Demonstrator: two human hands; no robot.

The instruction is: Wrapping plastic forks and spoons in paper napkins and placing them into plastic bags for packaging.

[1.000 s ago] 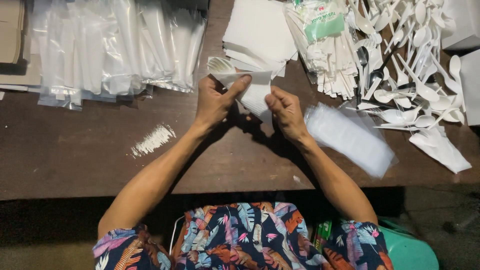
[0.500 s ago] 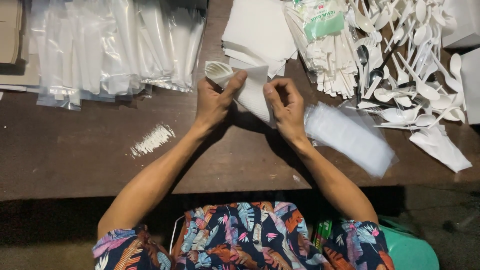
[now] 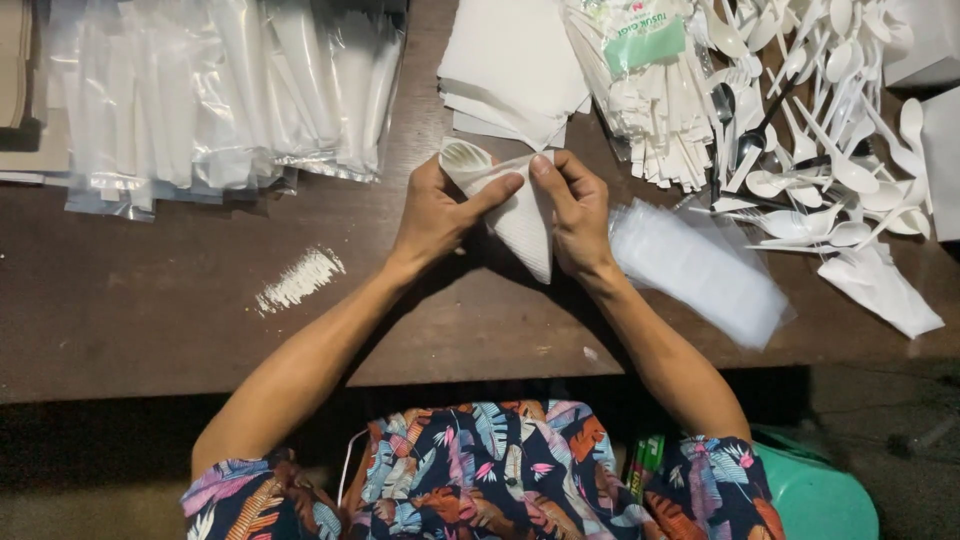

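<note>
A white paper napkin [image 3: 522, 215] is held between both hands above the dark wooden table [image 3: 150, 310], folded around a white plastic spoon whose bowl [image 3: 464, 158] sticks out at the top left. My left hand [image 3: 437, 212] grips the napkin and spoon from the left, thumb pressed across the paper. From the right, my right hand [image 3: 573, 212] pinches the napkin's upper edge with thumb and fingers. The napkin's lower point hangs down between my wrists.
A stack of white napkins [image 3: 510, 65] lies just beyond the hands. Clear plastic sleeves [image 3: 700, 270] lie to the right, filled packs [image 3: 220, 95] at the back left. Loose white spoons and forks [image 3: 830, 120] and a toothpick packet [image 3: 640, 40] cover the back right.
Both hands have moved slightly away from me, and the napkin has been drawn tighter around the spoon, its loose lower part now folded into a point.
</note>
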